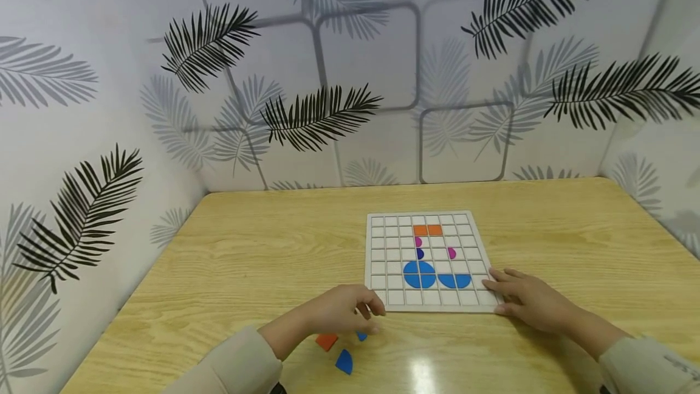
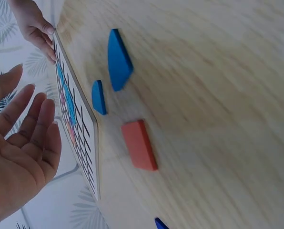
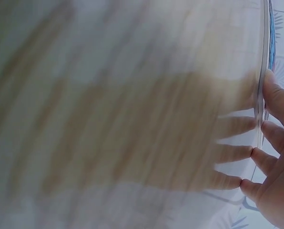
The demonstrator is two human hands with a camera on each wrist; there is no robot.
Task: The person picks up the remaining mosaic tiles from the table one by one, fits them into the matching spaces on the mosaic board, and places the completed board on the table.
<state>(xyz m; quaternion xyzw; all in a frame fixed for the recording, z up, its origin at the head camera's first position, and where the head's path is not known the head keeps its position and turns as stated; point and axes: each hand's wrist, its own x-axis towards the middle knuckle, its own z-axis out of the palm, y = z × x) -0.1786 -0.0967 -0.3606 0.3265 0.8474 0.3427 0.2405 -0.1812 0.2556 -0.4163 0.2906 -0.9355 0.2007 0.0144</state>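
White gridded board (image 1: 378,254), near tabletop's (image 1: 262,242) back edge, is touched at near right corner by spread right hand (image 1: 527,300). Counted on it: two orange squares (image 1: 420,230), two magenta half-discs (image 1: 418,242), one navy half-disc (image 1: 419,254), six blue quarter-discs (image 1: 412,267). Left hand (image 1: 344,311) held relaxed, fingers loosely bent.

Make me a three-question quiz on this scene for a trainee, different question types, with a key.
1. True or false: the left hand is gripping a puzzle piece.
2. Which colour are the two adjoining squares on the grid board? A) blue B) orange C) pink
3. Fill in the blank: the hand touching the board's edge is the person's ____ hand.

Key:
1. False; the left wrist view shows it holding nothing.
2. B, orange.
3. Right; the right hand touches that edge.
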